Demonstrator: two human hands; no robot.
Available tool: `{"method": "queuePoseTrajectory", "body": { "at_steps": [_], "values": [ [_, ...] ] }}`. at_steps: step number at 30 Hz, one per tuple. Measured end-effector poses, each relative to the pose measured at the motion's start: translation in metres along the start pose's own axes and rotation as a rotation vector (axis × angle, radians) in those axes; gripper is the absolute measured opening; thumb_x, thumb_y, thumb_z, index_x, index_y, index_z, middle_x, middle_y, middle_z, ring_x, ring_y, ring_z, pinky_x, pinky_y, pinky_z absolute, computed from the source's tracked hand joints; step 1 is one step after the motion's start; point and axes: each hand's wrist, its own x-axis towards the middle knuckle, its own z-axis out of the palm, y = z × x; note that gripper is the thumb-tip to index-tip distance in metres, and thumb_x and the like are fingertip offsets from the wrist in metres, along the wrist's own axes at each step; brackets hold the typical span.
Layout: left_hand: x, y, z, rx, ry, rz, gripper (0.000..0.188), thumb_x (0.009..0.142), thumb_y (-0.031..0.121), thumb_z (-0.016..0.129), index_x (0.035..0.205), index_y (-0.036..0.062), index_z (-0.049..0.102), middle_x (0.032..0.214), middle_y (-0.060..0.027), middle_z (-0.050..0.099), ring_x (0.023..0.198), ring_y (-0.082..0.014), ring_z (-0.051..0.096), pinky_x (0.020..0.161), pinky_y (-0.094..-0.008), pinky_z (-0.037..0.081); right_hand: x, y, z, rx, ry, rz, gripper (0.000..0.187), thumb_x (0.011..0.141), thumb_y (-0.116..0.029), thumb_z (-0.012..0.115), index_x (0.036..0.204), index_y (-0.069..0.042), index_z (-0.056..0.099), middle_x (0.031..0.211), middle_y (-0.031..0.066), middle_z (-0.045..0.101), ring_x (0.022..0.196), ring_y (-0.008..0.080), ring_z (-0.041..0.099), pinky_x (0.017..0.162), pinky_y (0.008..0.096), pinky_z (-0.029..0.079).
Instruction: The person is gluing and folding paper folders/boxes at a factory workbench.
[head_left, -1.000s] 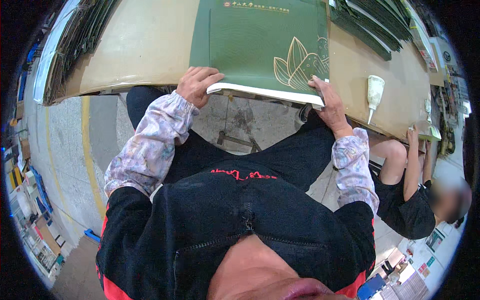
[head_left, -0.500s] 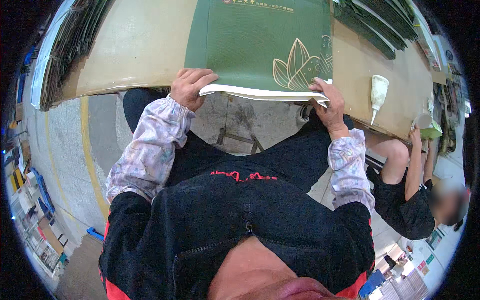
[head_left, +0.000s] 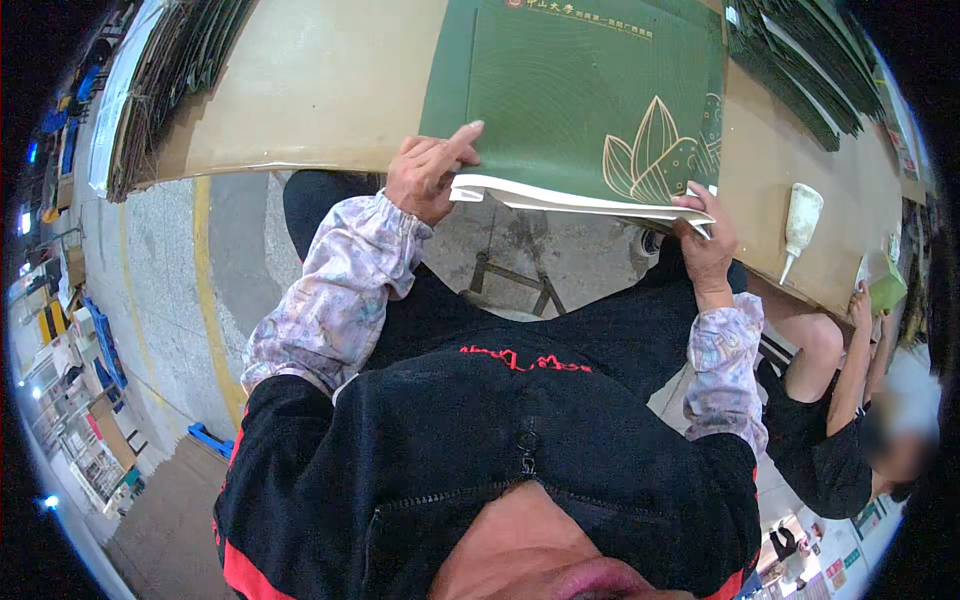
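A flat green paper bag [head_left: 560, 110] with gold line-drawn leaves lies on the brown work table [head_left: 310, 95]. Its white inner edge faces me, overhangs the table's front and gapes slightly. My left hand [head_left: 428, 178] is at the bag's near left corner, index finger stretched out over the green surface and the other fingers bent; its thumb is hidden. At the near right corner my right hand [head_left: 707, 240] pinches the bag's edge, one digit on top and the rest underneath. Patterned sleeve covers reach both wrists.
Stacks of flat dark green bags stand at the far left [head_left: 170, 90] and far right [head_left: 810, 60]. A white squeeze bottle [head_left: 803, 225] lies right of the bag. Farther right, a seated co-worker [head_left: 825, 420] handles a light green item [head_left: 885, 282]. Under the table stands a stool frame [head_left: 515, 280].
My left hand has shifted its hold, and its index finger now extends over the bag. My right hand keeps the right corner. The whole view has swung, so everything appears farther right.
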Motion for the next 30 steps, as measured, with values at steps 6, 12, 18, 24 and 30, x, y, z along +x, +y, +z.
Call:
{"method": "queuePoseTrajectory", "body": {
  "at_steps": [6,12,18,24,30],
  "values": [
    [0.001,-0.007,0.01,-0.062,0.068,-0.064,0.06,0.076,0.013,0.071,0.131,0.0069,0.05,0.092,-0.0059,0.068,0.085,-0.0257,0.061,0.08,-0.0357,0.047,0.004,0.003,0.015,0.314,0.129,0.357,0.041,0.073,-0.018,0.08,0.109,-0.006,0.065,0.081,0.0082,0.067,0.069,0.0154,0.065,0.059,0.029,0.051],
    [0.022,0.011,0.011,0.082,0.099,-0.172,0.057,0.074,0.012,0.074,0.126,0.0053,0.052,0.078,-0.007,0.064,0.078,-0.0252,0.059,0.074,-0.0376,0.046,0.028,0.0,0.013,-0.112,0.003,0.576,0.051,0.074,-0.04,0.077,0.107,-0.003,0.064,0.053,0.0013,0.053,0.049,0.0112,0.05,0.05,0.0289,0.041],
    [0.049,0.028,0.01,0.335,0.225,-0.232,0.074,0.071,0.015,0.075,0.137,0.0136,0.042,0.123,-0.0172,0.051,0.12,-0.0349,0.043,0.101,-0.0497,0.032,0.05,-0.004,0.009,-0.289,-0.066,0.578,0.07,0.072,-0.051,0.073,0.125,-0.01,0.054,0.052,0.0016,0.055,0.05,0.0197,0.058,0.053,0.0361,0.044],
    [0.041,0.007,0.051,0.296,0.057,0.004,0.071,0.07,0.023,0.073,0.13,-0.0031,0.045,0.134,-0.0193,0.049,0.135,-0.0515,0.019,0.106,-0.0671,0.016,0.057,-0.018,0.024,-0.607,0.133,0.083,0.085,0.078,-0.053,0.066,0.145,-0.012,0.033,0.142,0.0165,0.041,0.129,0.0308,0.041,0.106,0.0394,0.031],
    [0.044,0.02,0.085,0.161,0.108,-0.111,0.086,0.064,0.035,0.076,0.133,-0.0046,0.043,0.141,-0.0211,0.037,0.138,-0.0504,0.011,0.109,-0.0643,0.016,0.089,-0.067,0.103,-0.452,-0.156,-0.213,0.055,0.093,-0.015,0.041,0.146,-0.015,0.029,0.154,0.0099,0.023,0.142,0.031,0.02,0.114,0.0504,0.011]
  ]
}}
